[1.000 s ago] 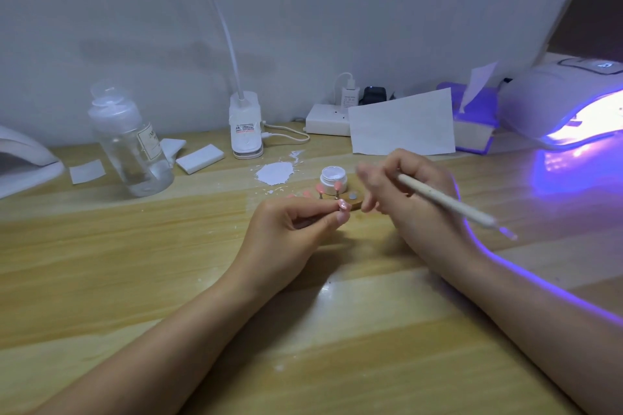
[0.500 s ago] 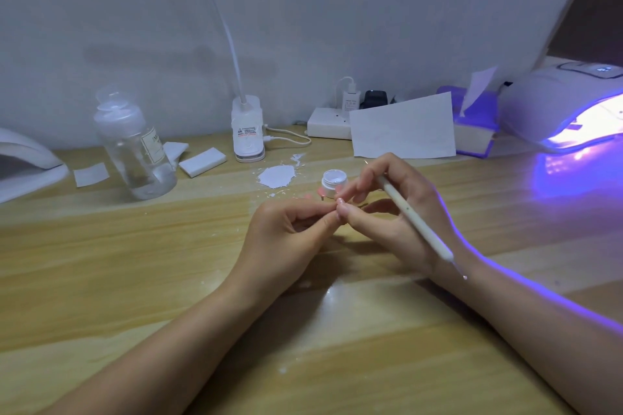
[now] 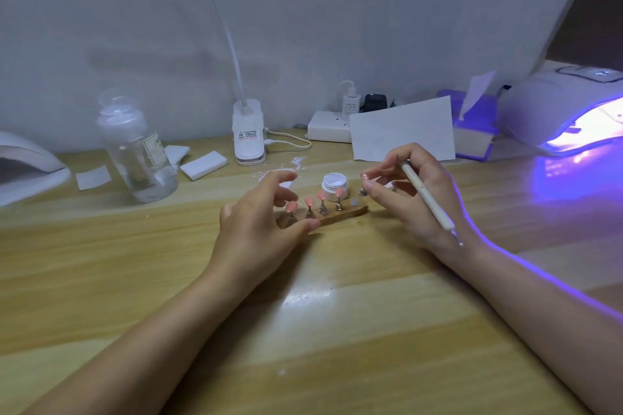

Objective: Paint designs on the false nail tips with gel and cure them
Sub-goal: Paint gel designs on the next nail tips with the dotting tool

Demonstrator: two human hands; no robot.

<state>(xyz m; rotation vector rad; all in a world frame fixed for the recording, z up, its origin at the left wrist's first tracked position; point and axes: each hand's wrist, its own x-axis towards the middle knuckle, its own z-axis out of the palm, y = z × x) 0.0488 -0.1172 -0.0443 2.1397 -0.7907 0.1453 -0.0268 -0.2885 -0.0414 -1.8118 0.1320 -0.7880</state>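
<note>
- Left hand (image 3: 256, 229) rests on the wooden table (image 3: 135, 280), fingers loosely spread and holding nothing, thumb just beside the wooden nail stand (image 3: 340, 215).
- Right hand (image 3: 414, 199) grips a white brush pen (image 3: 426, 196).
- Four pink nail tips (image 3: 323, 195) stand on pegs.
- A white gel jar (image 3: 334, 183) sits behind.
- The curing lamp (image 3: 566, 111) glows violet, far right.

A clear plastic bottle (image 3: 140, 148) stands upright at the left of the wooden table (image 3: 101, 263), with white pads (image 3: 203, 165) just beside it. A white clip lamp base (image 3: 248, 138) sits near the wall, a power strip (image 3: 328, 131) with plugged chargers to its right. A sheet of paper (image 3: 403, 128) leans there, and a purple tissue box (image 3: 472, 135) sits beyond.
</note>
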